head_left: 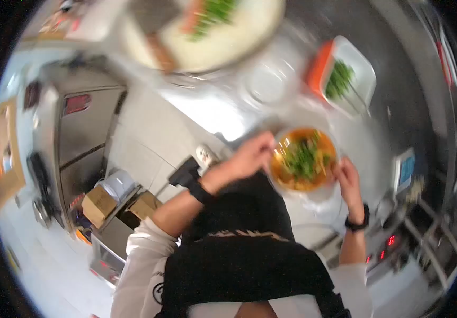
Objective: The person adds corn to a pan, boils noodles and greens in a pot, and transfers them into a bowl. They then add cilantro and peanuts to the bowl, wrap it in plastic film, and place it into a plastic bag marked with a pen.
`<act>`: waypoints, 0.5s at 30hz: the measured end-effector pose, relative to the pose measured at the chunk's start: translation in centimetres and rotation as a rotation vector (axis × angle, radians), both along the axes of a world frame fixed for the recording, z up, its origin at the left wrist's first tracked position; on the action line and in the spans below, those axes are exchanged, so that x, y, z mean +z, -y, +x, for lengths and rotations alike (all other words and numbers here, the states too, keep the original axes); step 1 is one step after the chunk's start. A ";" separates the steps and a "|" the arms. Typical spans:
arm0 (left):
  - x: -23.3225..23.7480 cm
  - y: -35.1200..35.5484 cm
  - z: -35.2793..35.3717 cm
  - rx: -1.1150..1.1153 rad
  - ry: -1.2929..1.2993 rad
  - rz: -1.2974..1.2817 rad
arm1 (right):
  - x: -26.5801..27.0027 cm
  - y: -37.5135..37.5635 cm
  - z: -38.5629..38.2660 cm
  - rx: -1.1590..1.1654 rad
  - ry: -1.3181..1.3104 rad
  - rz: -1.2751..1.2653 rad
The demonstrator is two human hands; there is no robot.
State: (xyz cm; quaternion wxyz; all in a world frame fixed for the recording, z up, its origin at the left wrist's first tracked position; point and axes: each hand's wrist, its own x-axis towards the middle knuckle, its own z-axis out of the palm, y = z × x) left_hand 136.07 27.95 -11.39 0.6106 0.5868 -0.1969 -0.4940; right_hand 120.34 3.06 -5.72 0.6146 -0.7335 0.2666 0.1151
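Your left hand [249,157] is closed on the near-left rim of a bowl of soup [303,159]. Its fingers are curled over the edge and its thumb is tucked below. Your right hand [346,177] is on the opposite side of the bowl, half-curled and cupped against the wall, with the fingers running up toward the rim. The bowl sits between your two hands, just in front of your chest and above a steel counter [292,32]. It holds orange broth with a heap of chopped greens [302,158] in the middle. The frame is motion-blurred, so you cannot tell whether the bowl rests on the counter or is lifted clear of it.

Beyond your right hand, well apart from it, lies a white rectangular tray [363,66] with an orange side and more greens in it. Far beyond your left hand is a large pale round plate [239,40] carrying food, too smeared to name. Just right of your right hand stands a small device with a blue screen [406,169]. Down to the left of your left forearm, two cardboard boxes [101,204] sit on the floor.
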 end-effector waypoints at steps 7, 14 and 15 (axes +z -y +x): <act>10.7 -13.8 3.6 0.169 -0.087 -0.106 | 9.7 -11.9 7.9 0.079 0.132 0.224; 21.0 -36.1 7.9 0.490 -0.047 -0.124 | 16.0 -31.6 20.0 0.253 0.199 0.321; 22.2 -39.4 8.8 0.560 -0.027 -0.118 | 17.4 -35.4 22.4 0.283 0.179 0.389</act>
